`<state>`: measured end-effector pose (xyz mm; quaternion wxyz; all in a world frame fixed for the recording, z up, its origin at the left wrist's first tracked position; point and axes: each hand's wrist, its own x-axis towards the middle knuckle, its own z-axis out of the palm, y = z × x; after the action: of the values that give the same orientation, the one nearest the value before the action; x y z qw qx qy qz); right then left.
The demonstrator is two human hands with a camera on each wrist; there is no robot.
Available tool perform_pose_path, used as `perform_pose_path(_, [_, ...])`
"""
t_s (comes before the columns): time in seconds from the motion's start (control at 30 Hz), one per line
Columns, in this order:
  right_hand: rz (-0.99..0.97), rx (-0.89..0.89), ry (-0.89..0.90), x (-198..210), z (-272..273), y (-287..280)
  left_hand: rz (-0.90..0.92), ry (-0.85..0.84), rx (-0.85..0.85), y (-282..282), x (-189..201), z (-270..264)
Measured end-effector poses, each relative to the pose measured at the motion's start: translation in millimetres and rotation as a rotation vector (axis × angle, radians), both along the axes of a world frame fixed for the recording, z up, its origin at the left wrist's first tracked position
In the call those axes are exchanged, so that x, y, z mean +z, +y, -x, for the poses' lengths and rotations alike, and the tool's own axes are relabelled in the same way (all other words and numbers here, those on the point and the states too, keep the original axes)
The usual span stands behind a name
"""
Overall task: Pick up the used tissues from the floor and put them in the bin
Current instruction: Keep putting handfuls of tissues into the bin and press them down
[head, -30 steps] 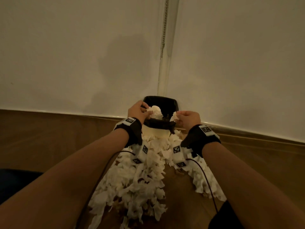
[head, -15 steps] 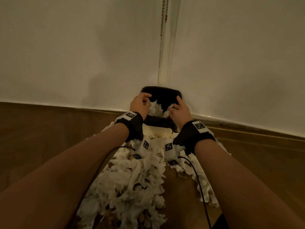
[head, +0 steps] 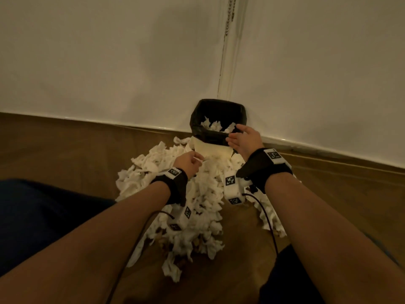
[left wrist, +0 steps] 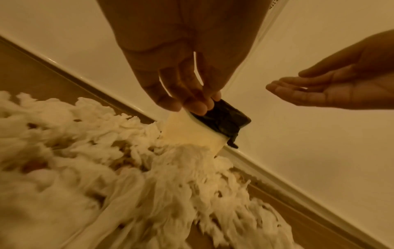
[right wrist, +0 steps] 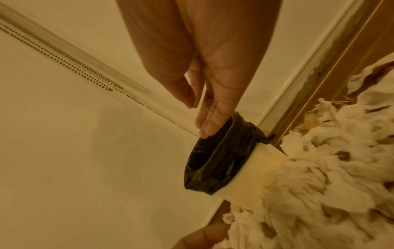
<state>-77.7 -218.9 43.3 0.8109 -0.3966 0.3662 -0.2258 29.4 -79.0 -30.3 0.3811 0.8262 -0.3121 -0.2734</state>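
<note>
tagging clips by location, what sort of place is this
Probably a corner of a room indoors: pale walls meet behind a small lined bin on a wooden floor, with a skirting board along the wall.

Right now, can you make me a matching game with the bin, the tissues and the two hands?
Things:
1. bin
2. tissue pile
3. left hand
4. right hand

Places or states:
A. open, beside the bin's rim
B. spread across the wooden floor
C. in the wall corner, lined with a black bag
D. low over the pile, fingers loosely curled

Pairs: 1-C, 2-B, 3-D, 4-A
</note>
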Motion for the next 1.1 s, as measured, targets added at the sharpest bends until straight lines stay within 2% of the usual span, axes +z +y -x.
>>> perform_pose_path(0.13, [0.178, 0.056, 0.235, -24.0, 19.0, 26.1, -0.172, 0.023, -0.105, 37.0, -20.6, 26.6])
perform_pose_path(0.23, [0.225, 0.119, 0.388, -51.0, 33.0, 43.9, -0.306, -0.034, -0.179, 65.3, -36.5, 42.8])
perform_pose_path(0.3, [0.323, 0.176, 0.488, -72.0, 40.8, 56.5, -0.378, -0.053, -0.205, 80.9, -44.6, 49.8])
perform_pose_path(0.37, [0.46, 0.274, 0.582, -91.9, 46.7, 70.1, -0.429, -0.061, -0.223, 95.2, -53.9, 54.3])
perform_pose_path(0.5, [0.809, 0.58, 0.767, -117.2, 51.9, 104.7, -0.495, -0.055, -0.224, 122.9, -75.4, 60.9])
perform_pose_path(0.6, [0.935, 0.739, 0.769, -130.7, 52.6, 130.5, -0.544, -0.048, -0.225, 140.0, -93.7, 63.6])
perform_pose_path(0.77, [1.015, 0.874, 0.791, -149.1, 52.1, 156.3, -0.658, -0.063, -0.257, 162.7, -122.6, 67.8])
perform_pose_path(0.93, [1.146, 1.04, 0.856, -167.9, 47.9, 169.8, -0.696, -0.072, -0.216, 178.3, -145.6, 80.0])
perform_pose_path(1.1, [1.185, 1.08, 0.86, -187.5, 43.5, 179.4, -0.815, -0.115, -0.261, 182.3, -159.7, 100.2])
